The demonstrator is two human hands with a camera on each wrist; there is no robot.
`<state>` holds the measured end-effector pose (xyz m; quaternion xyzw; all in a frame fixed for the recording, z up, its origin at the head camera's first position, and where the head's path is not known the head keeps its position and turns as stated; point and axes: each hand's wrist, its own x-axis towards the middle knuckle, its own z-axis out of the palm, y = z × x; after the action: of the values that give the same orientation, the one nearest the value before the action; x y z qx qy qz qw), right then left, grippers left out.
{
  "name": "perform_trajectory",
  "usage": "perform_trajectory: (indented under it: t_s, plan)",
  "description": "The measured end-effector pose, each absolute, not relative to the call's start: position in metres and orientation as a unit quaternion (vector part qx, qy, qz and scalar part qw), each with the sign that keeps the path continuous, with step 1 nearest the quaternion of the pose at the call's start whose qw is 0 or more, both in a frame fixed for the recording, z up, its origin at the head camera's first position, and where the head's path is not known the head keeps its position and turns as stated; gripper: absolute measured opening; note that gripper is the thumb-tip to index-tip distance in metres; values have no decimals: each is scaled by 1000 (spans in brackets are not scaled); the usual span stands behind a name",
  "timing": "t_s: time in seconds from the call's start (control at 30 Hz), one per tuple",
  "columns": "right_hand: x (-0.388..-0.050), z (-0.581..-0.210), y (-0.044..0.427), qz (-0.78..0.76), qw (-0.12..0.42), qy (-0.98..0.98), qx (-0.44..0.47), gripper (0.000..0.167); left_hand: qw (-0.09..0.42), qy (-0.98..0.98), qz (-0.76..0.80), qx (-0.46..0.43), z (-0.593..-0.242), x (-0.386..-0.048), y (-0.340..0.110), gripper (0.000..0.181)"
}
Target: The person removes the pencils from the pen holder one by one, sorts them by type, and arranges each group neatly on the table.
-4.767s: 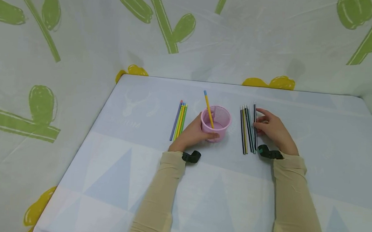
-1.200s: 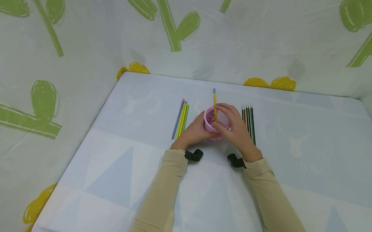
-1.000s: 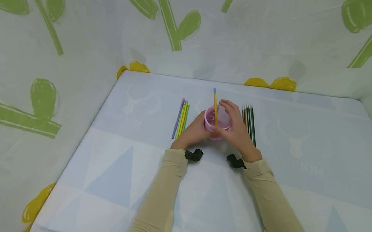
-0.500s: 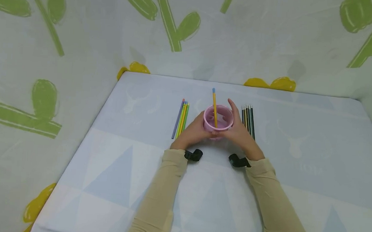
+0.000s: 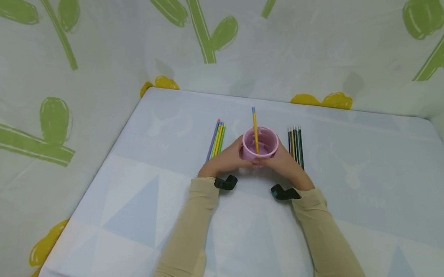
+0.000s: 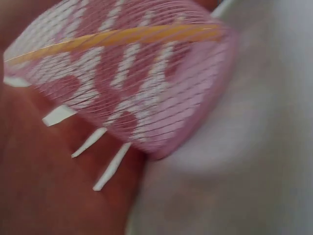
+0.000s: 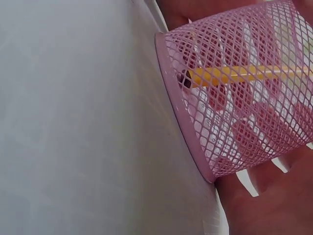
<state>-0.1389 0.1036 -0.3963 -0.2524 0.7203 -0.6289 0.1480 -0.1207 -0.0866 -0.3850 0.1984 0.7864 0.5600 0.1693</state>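
Note:
A pink mesh pencil cup (image 5: pixel 259 156) stands upright at the middle of the table, a yellow pencil (image 5: pixel 255 134) with a blue end leaning inside it. My left hand (image 5: pixel 226 159) grips the cup's left side, thumb across the front. From the right, my right hand (image 5: pixel 286 162) holds the same cup, its thumb meeting the left one. In the left wrist view the mesh cup (image 6: pixel 195 83) shows fingers behind it. The right wrist view has the cup (image 7: pixel 234 98) with the pencil's dark lower tip (image 7: pixel 186 79) near its base.
Left of the cup lie several coloured pencils (image 5: pixel 217 140) side by side, partly behind the left hand. Several dark pencils (image 5: pixel 296 146) lie to the right, partly covered by the right hand. The table (image 5: pixel 136 201) has a pale cloth with blue triangles; patterned curtains (image 5: pixel 271 53) hang behind.
My right hand has left the dark pencils, reached over the cup near the yellow pencil, then settled around the cup's right side. The separate dark pencil now lies close to the others.

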Motion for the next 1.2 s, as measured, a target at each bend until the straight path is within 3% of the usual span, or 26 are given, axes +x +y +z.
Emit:
perform_trajectory:
  t_s: [0.17,0.3,0.77,0.97,1.2]
  plan:
    - [-141,-397,106,-628,152,717,-263,83,196,771,573,196,-395,-129,-92,87]
    - [-141,-397,107,-631,156,714,-260,83,181,787,563,178,-400,-132,-94,76]
    - [-139,-399,107,-637,160,712,-250,82,161,794,569,143,-404,-132,-90,64]
    - [-138,-400,106,-641,165,709,-241,82,117,752,642,94,-390,-123,-78,51]
    - [-138,-398,105,-633,160,718,-243,84,77,705,693,128,-379,-116,-70,49]
